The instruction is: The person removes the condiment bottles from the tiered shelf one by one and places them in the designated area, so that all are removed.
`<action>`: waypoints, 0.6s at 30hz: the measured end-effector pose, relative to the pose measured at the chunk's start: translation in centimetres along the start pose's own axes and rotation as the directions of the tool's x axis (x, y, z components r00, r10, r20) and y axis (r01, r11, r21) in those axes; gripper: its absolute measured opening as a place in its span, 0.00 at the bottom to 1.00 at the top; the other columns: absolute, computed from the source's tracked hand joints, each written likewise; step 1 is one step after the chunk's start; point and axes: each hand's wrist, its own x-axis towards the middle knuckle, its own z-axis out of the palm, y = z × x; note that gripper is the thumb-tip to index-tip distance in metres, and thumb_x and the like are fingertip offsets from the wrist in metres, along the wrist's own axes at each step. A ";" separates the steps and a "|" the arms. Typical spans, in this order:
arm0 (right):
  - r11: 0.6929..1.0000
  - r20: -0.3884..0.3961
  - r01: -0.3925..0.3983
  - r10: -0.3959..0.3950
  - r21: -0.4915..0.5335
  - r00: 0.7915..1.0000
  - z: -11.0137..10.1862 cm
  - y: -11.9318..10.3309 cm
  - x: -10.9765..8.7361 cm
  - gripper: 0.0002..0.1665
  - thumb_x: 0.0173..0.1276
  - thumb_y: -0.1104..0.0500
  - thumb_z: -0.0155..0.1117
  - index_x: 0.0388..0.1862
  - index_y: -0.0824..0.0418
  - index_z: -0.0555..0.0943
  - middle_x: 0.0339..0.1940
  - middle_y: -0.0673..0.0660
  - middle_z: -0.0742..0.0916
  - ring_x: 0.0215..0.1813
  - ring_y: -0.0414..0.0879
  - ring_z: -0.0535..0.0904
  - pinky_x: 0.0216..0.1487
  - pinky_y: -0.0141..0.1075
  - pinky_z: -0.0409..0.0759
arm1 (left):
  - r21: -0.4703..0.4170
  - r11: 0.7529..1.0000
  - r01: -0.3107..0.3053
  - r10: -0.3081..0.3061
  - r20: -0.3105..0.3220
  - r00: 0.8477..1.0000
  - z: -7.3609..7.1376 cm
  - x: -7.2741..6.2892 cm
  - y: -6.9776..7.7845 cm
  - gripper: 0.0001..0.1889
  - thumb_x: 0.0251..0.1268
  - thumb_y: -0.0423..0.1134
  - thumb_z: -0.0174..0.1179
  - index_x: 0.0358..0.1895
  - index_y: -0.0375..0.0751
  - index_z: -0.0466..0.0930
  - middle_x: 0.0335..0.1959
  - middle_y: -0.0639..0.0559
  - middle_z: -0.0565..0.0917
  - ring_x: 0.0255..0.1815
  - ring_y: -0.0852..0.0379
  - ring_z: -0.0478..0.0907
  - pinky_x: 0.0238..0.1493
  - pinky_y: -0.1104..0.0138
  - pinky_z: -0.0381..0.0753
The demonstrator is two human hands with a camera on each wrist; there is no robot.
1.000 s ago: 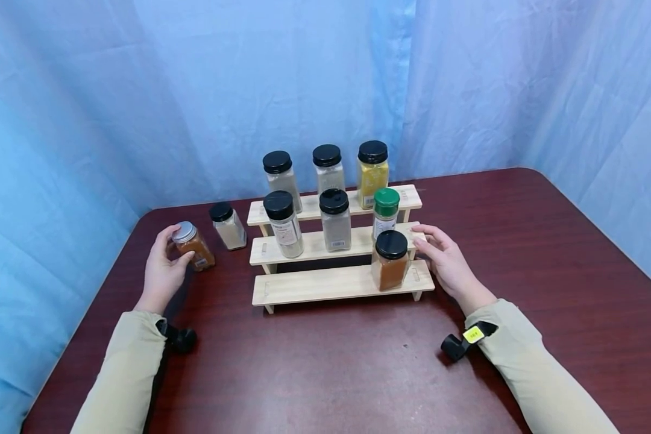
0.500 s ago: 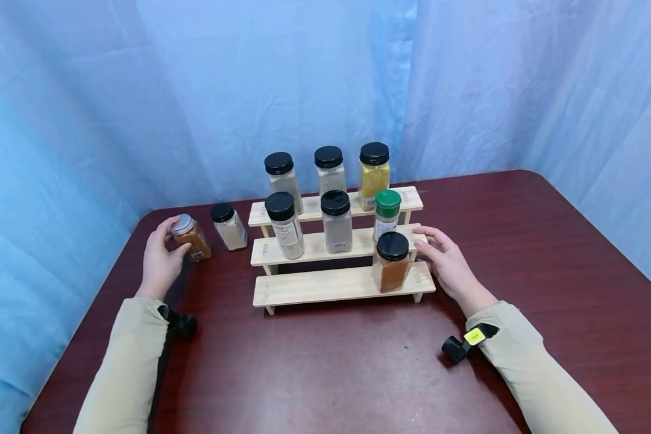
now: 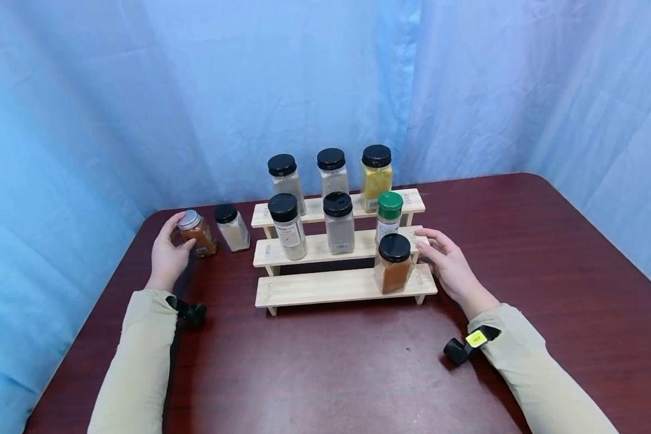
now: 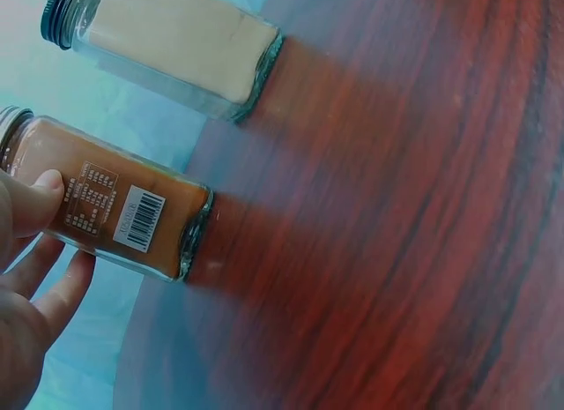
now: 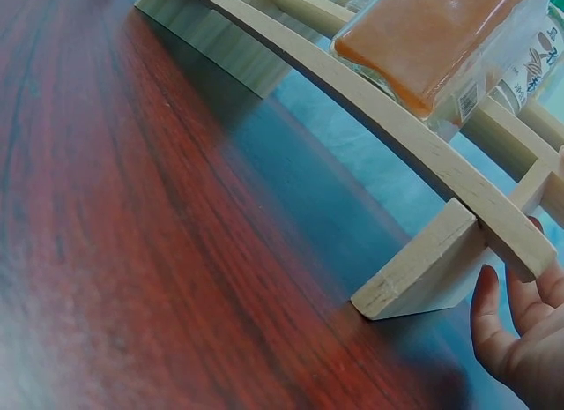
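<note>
In the head view my left hand (image 3: pixel 169 256) holds a square glass spice jar (image 3: pixel 202 238) of orange-brown powder with a silver lid, thumb on its near side. The left wrist view shows the thumb over the jar's (image 4: pixel 132 203) printed side, its base close to the tabletop. Beside it stands a black-lidded jar of pale powder (image 3: pixel 234 234). My right hand (image 3: pixel 451 265) grips the right end of the wooden three-step rack (image 3: pixel 314 288), fingertips and thumb at the middle shelf's end. In the right wrist view its fingers (image 5: pixel 489 322) show behind the bottom shelf's end.
Black-lidded jars, including one of yellow powder (image 3: pixel 377 181), line the top shelf. The middle shelf holds a green-capped jar (image 3: pixel 389 214) and two black-lidded jars. An orange-brown jar (image 3: pixel 393 274) stands on the bottom shelf's right. A blue curtain (image 3: pixel 282 78) hangs behind the dark red table (image 3: pixel 325 367).
My left hand has carried the silver-lidded jar away from me and slightly right, to beside the black-lidded jar of pale powder. The right hand stays at the rack's end.
</note>
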 end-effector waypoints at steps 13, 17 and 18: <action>1.000 -0.004 -0.004 0.004 -0.019 1.000 0.1 -0.1 -0.1 0.12 0.73 0.60 0.53 0.46 0.41 0.76 0.40 0.40 0.81 0.39 0.34 0.79 0.41 0.26 0.78 | -0.020 1.000 0.008 -0.008 0.002 1.000 0.2 0.5 0.1 0.33 0.62 0.20 0.54 0.69 0.44 0.62 0.68 0.38 0.66 0.67 0.41 0.65 0.65 0.49 0.67; 1.000 0.000 -0.004 0.004 -0.024 1.000 0.1 -0.1 -0.1 0.12 0.73 0.60 0.53 0.46 0.41 0.76 0.41 0.40 0.81 0.39 0.33 0.79 0.41 0.26 0.78 | -0.021 1.000 0.012 -0.012 0.006 1.000 0.1 0.5 0.1 0.33 0.62 0.20 0.54 0.70 0.45 0.62 0.68 0.38 0.66 0.66 0.40 0.66 0.64 0.49 0.68; 1.000 0.001 -0.005 0.005 -0.025 1.000 0.1 -0.1 0.0 0.12 0.73 0.60 0.53 0.47 0.41 0.76 0.41 0.40 0.81 0.39 0.34 0.79 0.41 0.26 0.78 | -0.019 1.000 0.014 -0.014 0.010 1.000 0.0 0.5 0.0 0.33 0.62 0.20 0.53 0.70 0.45 0.61 0.68 0.38 0.66 0.66 0.40 0.66 0.64 0.48 0.69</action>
